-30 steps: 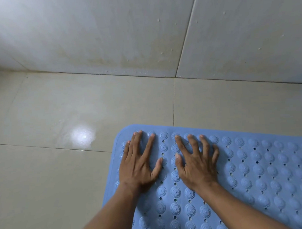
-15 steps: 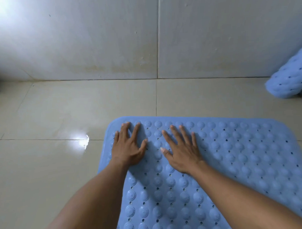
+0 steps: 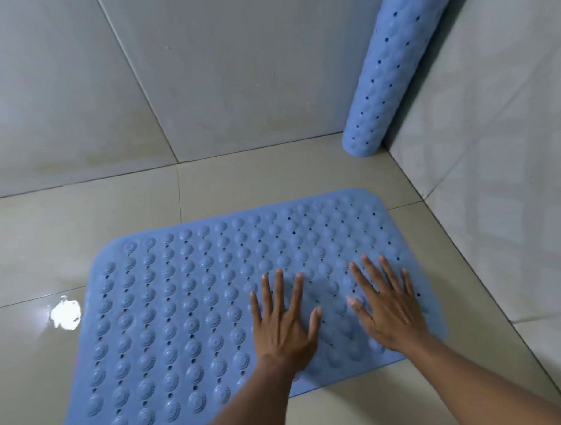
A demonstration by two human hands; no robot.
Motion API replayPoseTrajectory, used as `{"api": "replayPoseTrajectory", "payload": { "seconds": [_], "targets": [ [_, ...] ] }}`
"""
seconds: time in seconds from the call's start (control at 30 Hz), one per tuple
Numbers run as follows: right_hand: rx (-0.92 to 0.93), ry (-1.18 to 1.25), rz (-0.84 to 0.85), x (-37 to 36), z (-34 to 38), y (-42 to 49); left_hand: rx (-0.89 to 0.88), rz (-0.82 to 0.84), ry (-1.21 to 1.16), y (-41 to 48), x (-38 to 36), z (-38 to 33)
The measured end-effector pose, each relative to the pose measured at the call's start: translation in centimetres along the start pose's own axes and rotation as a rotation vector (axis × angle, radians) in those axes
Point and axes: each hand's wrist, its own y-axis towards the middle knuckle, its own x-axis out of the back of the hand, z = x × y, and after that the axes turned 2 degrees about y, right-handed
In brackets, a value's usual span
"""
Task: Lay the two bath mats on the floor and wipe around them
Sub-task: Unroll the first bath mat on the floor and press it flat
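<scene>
A blue rubber bath mat point(image 3: 187, 304) with raised round bumps and small holes lies flat on the beige tiled floor. My left hand point(image 3: 284, 323) rests palm down on its right half, fingers straight and spread. My right hand point(image 3: 386, 307) lies flat beside it, near the mat's right edge, fingers also spread. A second blue mat point(image 3: 385, 68) stands rolled up on end in the corner at the upper right, leaning against the walls.
Grey tiled walls point(image 3: 204, 81) meet the floor behind the mat, and another wall point(image 3: 501, 204) runs close along its right side. A bright light glare point(image 3: 65, 314) shines on the glossy floor left of the mat.
Both hands have slid from the mat's left end to its right half, still flat. The view has swung right, and the rolled mat in the corner now shows in full.
</scene>
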Motion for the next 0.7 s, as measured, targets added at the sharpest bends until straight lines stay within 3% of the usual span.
{"api": "replayPoseTrajectory", "payload": {
  "seconds": [0.3,0.47,0.7],
  "targets": [
    [0.116,0.003,0.030,-0.5,-4.0,3.0,-0.017,-0.015,0.077,2.7,-2.6,-3.8],
    [0.208,0.011,-0.089,-1.1,-4.2,3.1,-0.028,-0.033,0.099,2.0,-2.6,-4.1],
    [0.278,-0.017,-0.130,-1.1,-4.1,3.4,-0.038,0.003,0.144,2.5,-2.6,-4.1]
  ]
}}
